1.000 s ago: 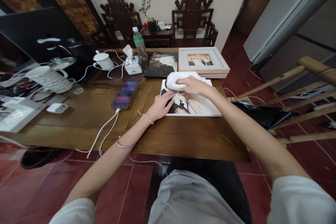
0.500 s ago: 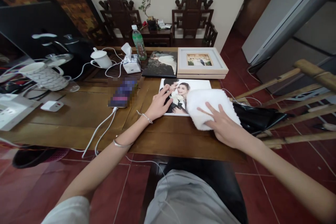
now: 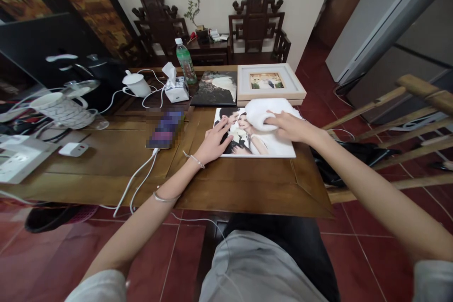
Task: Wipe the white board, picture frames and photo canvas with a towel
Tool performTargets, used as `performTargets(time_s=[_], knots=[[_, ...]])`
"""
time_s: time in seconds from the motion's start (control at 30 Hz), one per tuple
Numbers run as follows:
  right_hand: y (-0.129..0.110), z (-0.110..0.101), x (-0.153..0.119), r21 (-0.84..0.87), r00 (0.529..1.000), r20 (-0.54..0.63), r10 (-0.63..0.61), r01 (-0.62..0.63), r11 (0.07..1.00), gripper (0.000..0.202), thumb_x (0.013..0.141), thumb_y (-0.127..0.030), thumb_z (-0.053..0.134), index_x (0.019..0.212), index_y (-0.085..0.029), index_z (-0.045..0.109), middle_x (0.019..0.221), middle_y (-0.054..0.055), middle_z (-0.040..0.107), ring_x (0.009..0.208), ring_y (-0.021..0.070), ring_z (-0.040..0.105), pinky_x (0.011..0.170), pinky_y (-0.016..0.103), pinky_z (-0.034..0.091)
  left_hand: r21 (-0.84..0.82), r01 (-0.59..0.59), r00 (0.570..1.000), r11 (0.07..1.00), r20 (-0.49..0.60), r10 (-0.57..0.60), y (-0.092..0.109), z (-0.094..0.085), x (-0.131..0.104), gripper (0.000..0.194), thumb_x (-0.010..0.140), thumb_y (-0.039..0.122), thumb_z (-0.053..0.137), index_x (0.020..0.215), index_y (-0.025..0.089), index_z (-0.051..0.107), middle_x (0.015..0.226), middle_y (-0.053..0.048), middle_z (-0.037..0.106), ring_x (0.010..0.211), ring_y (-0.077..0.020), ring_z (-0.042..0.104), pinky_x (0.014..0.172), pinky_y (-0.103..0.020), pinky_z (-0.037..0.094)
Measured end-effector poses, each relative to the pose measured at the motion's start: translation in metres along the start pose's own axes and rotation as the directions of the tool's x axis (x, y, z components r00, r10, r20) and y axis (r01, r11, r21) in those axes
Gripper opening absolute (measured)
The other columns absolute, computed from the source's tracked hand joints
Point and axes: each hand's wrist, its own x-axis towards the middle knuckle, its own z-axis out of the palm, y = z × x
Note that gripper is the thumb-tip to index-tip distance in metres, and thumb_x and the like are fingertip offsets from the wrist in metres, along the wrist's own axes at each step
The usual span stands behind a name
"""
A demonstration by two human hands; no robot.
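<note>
A white photo panel (image 3: 278, 147) printed with a couple lies flat on the wooden table. My left hand (image 3: 213, 143) rests on its left part with the fingers spread out. Over the panel's upper right area, my right hand (image 3: 290, 127) grips a fluffy white cloth (image 3: 257, 112), fingertips pressed into it. The cloth covers the panel's far right corner. Behind the panel lie a dark photo panel (image 3: 212, 96) showing a white dress and a pale framed picture (image 3: 244, 86).
Left of the panel lies a phone (image 3: 164, 130) on a white cable. A tissue box (image 3: 177, 90), a green-labelled bottle (image 3: 186, 63), a lidded white cup (image 3: 136, 85) and a patterned mug (image 3: 60, 107) stand farther back. A bamboo chair (image 3: 385, 104) is beyond the right edge.
My right hand has moved the white cloth away from me, from the panel's near right side to its far right corner. The left hand stays in place on the panel.
</note>
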Motion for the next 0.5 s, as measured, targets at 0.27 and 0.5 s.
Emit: performTargets(time_s=[0.27, 0.5], knots=[[0.011, -0.013, 0.014, 0.045, 0.998, -0.023, 0.052, -0.051, 0.998, 0.060, 0.072, -0.004, 0.041, 0.127, -0.019, 0.063, 0.119, 0.010, 0.069, 0.108, 0.0283, 0.062, 0.090, 0.038, 0.048, 0.002, 0.007, 1.000, 1.000, 0.003, -0.007, 0.001, 0.000, 0.000, 0.051, 0.099, 0.040, 0.041, 0.145, 0.017, 0.046, 0.159, -0.015, 0.033, 0.149, -0.0260, 0.026, 0.117, -0.052, 0.029], [-0.029, 0.007, -0.039, -0.003, 1.000, 0.001, 0.016, -0.016, 1.000, 0.062, 0.068, 0.003, 0.039, 0.121, -0.018, 0.063, 0.135, 0.014, 0.061, 0.139, 0.0306, 0.042, 0.110, 0.056, 0.036, 0.002, 0.023, 1.000, 1.000, 0.012, -0.023, 0.005, -0.002, -0.001, 0.050, 0.099, 0.038, 0.041, 0.146, 0.021, 0.044, 0.159, -0.014, 0.032, 0.149, -0.0260, 0.026, 0.115, -0.054, 0.030]])
